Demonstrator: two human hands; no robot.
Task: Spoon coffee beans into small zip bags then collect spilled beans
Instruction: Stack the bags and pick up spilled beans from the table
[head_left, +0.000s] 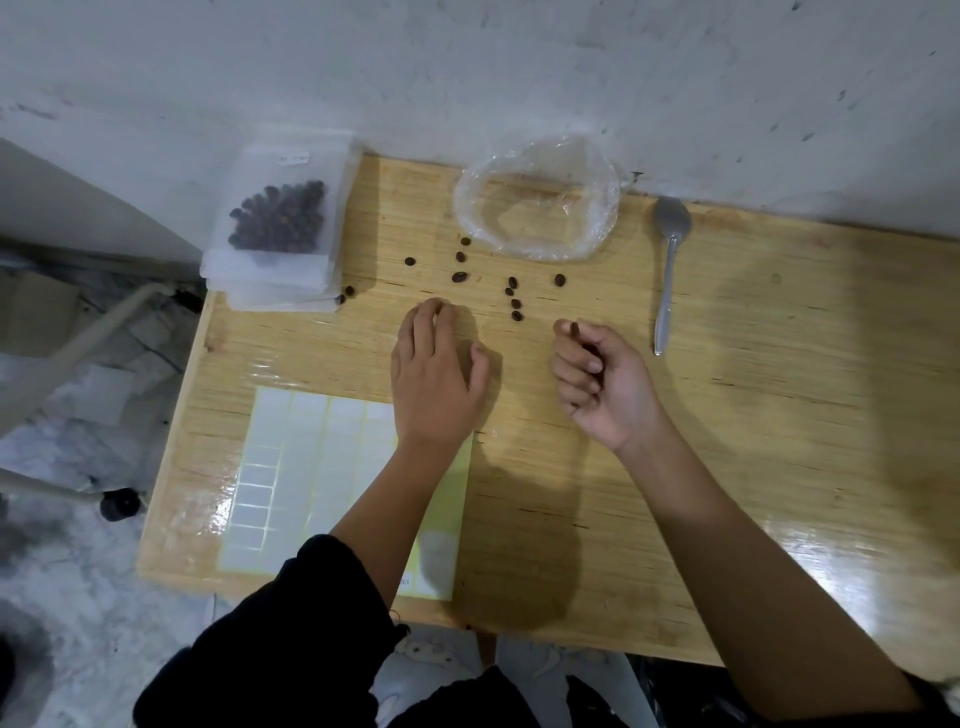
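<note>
One stack of small zip bags (275, 234) at table's far-left corner, overhanging edge; top bag frosted, sealed, holding dark roasted beans. Crumpled clear plastic bag (605, 208) against wall, mouth open. Grey spoon (667, 270) lying right of it, bowl toward wall. Left hand (436, 374) palm down, fingers relaxed, tips touching tabletop. Right hand (597, 379) curled, thumb and forefinger pinching single bean (574, 328). Loose beans (460, 277) scattered between bags and hands. Table (779, 364) pale glossy wood; label sheet (311, 467) near left. Wall (467, 78) scuffed white.

Two hands (439, 376) (602, 382), one spoon (669, 270)
</note>
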